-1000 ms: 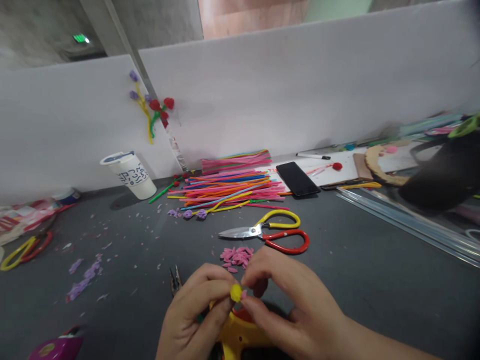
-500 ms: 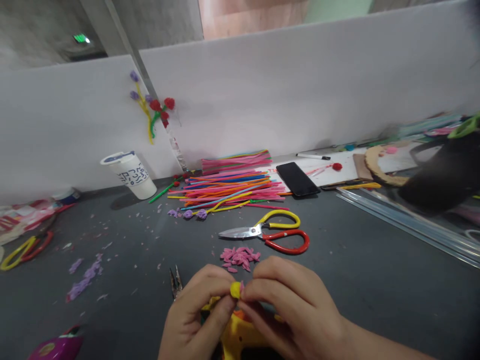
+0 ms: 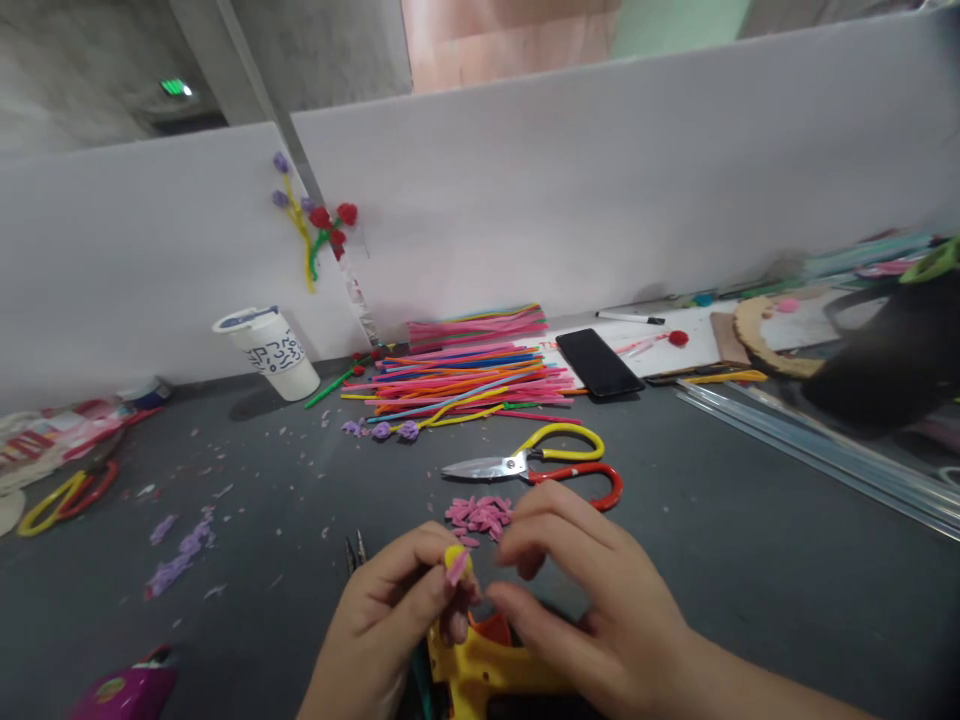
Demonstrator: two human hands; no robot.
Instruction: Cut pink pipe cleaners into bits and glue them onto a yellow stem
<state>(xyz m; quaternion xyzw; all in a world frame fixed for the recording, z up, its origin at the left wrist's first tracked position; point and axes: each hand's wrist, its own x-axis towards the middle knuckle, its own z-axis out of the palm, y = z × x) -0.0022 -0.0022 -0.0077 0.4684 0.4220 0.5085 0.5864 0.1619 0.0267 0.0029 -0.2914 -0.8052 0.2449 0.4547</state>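
My left hand (image 3: 397,615) pinches a small yellow bud (image 3: 453,554) between thumb and fingers, and a pink petal (image 3: 457,571) lies against its front. My right hand (image 3: 592,590) is apart from the bud, thumb and fingers spread with nothing visible between them. Just beyond both hands is a pile of cut pink petals (image 3: 480,515). Scissors (image 3: 517,465) with one yellow and one red handle lie behind that pile. Under my hands sits a yellow and orange tool (image 3: 480,670), perhaps a glue gun, partly hidden. Pliers (image 3: 357,550) show their tips beside my left hand.
Several coloured pipe cleaners (image 3: 465,380) lie at the back by a black phone (image 3: 598,362). A paper cup (image 3: 274,355) stands to their left. Clear rods (image 3: 817,450) and a dark jug (image 3: 885,350) are at right. Purple scraps (image 3: 184,550) and a magenta tool (image 3: 131,690) are at left.
My right hand has come off the yellow bud and moved right, its fingers opening. The left hand keeps the bud, now turned so that the pink petal faces me.
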